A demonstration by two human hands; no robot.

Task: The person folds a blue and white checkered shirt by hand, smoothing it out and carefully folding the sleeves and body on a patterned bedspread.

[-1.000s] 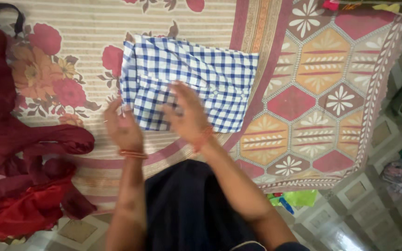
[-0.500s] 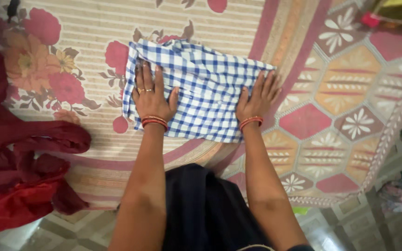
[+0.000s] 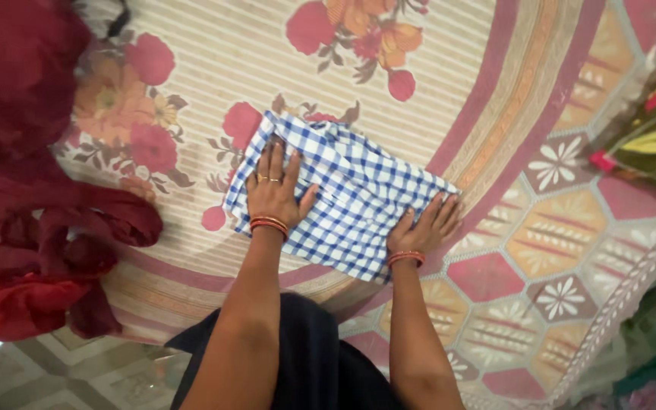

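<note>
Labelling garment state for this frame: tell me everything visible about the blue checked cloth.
The blue checked cloth is a blue-and-white gingham fabric, thin and woven by the look of it, folded into a rough rectangle lying flat and slanted on the floral bedspread. Its upper edge shows small rumples; the rest is fairly smooth. The left hand presses palm-down on its left end, and the right hand lies flat on its lower right corner. What kind of garment it is cannot be told.

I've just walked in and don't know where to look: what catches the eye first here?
The blue checked cloth at the centre, folded and pressed flat under both hands: left hand on its left part, right hand at its right edge. It lies on a floral bedspread, with a heap of dark red fabric at the left.
</note>
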